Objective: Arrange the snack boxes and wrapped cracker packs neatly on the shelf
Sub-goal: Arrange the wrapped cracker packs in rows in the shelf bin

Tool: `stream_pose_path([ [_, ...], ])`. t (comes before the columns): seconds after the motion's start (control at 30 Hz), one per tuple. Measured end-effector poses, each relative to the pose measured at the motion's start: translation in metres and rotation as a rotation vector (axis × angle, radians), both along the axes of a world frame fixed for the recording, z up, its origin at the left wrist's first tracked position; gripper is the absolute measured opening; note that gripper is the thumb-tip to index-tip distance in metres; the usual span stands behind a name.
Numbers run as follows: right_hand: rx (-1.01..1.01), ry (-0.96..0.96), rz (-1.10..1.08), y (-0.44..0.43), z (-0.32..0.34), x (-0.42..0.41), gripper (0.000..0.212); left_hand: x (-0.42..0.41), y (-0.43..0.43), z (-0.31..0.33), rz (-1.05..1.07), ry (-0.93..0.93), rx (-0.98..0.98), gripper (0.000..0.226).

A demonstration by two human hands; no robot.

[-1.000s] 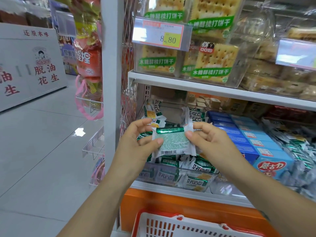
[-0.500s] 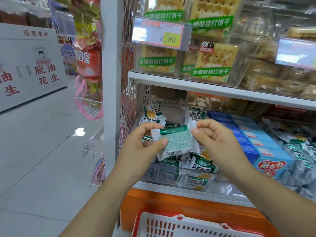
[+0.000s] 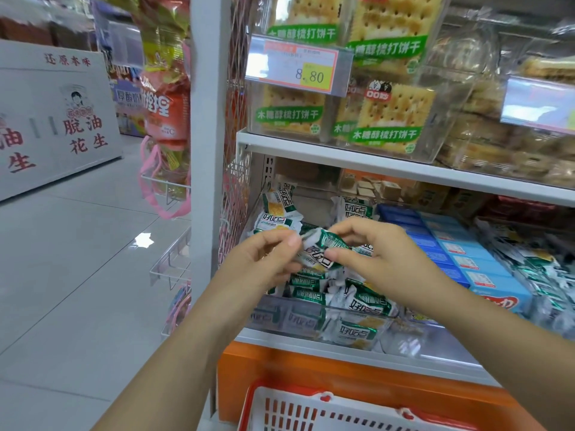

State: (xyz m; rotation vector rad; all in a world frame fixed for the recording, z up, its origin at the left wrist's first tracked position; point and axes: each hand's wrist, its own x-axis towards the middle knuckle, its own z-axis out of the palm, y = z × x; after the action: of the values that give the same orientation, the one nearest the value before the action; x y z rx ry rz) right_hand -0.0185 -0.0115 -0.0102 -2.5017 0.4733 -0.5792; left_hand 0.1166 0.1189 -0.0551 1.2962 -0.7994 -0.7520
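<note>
Place: a grocery shop aisle.
Price tag [image 3: 298,67]: "8.80", clipped above the fingers [image 3: 289,241].
Shelf [image 3: 401,171]: white, stocked with cracker boxes [image 3: 390,116].
Shopping basket [image 3: 342,410]: red and white, below the fingers.

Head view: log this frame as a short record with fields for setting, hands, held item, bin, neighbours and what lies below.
setting: shop aisle, white shelf
left hand: pinches the left end of the pack
right hand: pinches the right end of the pack
pack: green and white wrapper, tilted, held over the bin
bin: clear, holds a loose, unaligned heap of like packs
blue boxes: in a row to the right of the bin
price tag: 8.80, on the upper tier
basket: red and white, below the shelf
</note>
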Motion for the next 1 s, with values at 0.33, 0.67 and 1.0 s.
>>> stream_pose_path([
  [0.33,0.170,0.090,0.103,-0.007,0.014,0.016,0.024,0.001,-0.008,-0.005,0.176,-0.245,-0.003,0.029],
  [0.67,-0.725,0.486,0.161,-0.070,0.006,0.068,0.031,0.029,-0.003,-0.012,0.460,-0.343,0.114,0.019],
  [1.0,-0.672,0.811,0.118,-0.094,-0.033,0.120,0.027,0.034,-0.003,-0.021,0.395,-0.331,0.192,0.026],
])
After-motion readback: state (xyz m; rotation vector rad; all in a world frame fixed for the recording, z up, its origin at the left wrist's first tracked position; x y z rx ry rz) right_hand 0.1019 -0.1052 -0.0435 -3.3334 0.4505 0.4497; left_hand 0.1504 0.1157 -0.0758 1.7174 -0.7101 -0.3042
